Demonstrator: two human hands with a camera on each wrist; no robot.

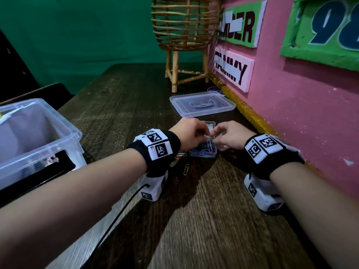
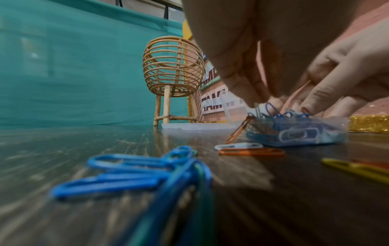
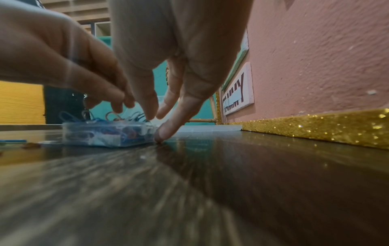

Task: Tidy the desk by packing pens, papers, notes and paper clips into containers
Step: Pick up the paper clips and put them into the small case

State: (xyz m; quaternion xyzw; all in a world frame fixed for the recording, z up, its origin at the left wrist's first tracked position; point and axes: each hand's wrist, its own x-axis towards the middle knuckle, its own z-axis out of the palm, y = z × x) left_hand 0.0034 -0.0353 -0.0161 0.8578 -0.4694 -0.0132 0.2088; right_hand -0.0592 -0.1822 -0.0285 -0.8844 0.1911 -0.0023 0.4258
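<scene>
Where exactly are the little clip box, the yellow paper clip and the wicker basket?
clip box [image 2: 294, 134]: left wrist view, its clear front wall.
yellow paper clip [image 1: 186, 169]: head view, its middle.
wicker basket [image 1: 184, 24]: head view, its woven side.

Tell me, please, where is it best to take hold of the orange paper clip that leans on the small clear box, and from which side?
Pinch the orange paper clip at its raised upper loop, coming from above on the side away from the small clear box. It stands tilted against the box wall, so that end is off the desk and likely easiest.

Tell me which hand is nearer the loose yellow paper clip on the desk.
Left. The left hand is just beyond the yellow paper clip; the right hand is farther right, past the clip box.
</scene>
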